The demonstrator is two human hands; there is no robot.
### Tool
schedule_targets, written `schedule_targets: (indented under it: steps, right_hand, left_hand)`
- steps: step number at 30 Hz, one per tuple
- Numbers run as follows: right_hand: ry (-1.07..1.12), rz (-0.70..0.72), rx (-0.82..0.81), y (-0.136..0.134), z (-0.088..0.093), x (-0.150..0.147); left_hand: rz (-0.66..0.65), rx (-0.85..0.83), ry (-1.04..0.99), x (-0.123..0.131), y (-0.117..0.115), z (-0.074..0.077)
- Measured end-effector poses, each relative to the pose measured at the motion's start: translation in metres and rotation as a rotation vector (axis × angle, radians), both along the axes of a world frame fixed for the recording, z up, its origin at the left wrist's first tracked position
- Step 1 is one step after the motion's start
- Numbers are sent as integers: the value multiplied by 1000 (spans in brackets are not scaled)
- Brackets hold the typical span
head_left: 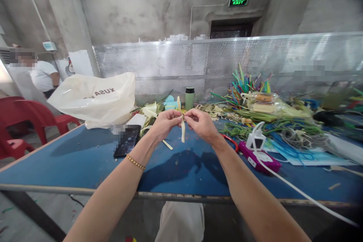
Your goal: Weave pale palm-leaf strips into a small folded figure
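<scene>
Over the middle of the blue table, my left hand (168, 122) and my right hand (199, 121) meet with their fingertips pinched close together. Between them is a pale yellow strip (183, 132), looking like dried husk or leaf; one end points up and the other hangs down. Both hands are closed on it, near its middle. Any finer piece between the fingertips is too small to make out. A short pale strip (167, 145) lies on the table below my left hand.
A tablet (127, 141) and a large cream plastic bag (96, 96) are at left. Behind my hands stands a green bottle (190, 99). At right are a purple power strip (259, 157) with a charger and white cable, green cords (236, 130) and colourful stems (251, 83). A person (44, 73) stands far left.
</scene>
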State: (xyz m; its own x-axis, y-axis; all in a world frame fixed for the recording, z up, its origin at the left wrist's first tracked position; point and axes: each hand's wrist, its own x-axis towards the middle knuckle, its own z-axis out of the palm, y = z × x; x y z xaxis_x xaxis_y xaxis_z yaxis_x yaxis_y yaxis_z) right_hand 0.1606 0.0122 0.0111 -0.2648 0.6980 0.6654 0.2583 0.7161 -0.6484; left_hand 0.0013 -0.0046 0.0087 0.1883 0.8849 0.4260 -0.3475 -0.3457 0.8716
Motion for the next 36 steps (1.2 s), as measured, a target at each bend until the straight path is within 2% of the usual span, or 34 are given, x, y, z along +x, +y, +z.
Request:
schedule_targets:
  steps: [10, 15, 21, 24, 26, 28, 36]
  right_hand:
    - [67, 143, -70, -7, 4, -2]
    - [98, 152, -46, -12, 3, -4]
    - [29, 185, -46, -10, 4, 0]
    - [-1, 102, -41, -7, 5, 4]
    - [10, -15, -15, -5, 5, 6]
    - [19, -66, 13, -4, 5, 6]
    - [77, 76, -49, -6, 7, 5]
  left_hand:
    - [-27, 13, -11, -2, -5, 5]
    - [-76, -24, -74, -3, -3, 3]
    - [-16, 55, 4, -6, 2, 0]
    - [38, 103, 79, -5, 0, 2]
    - [44, 108, 130, -4, -3, 3]
    - [37, 112, 169, -2, -6, 4]
    - [60, 102, 236, -2, -3, -1]
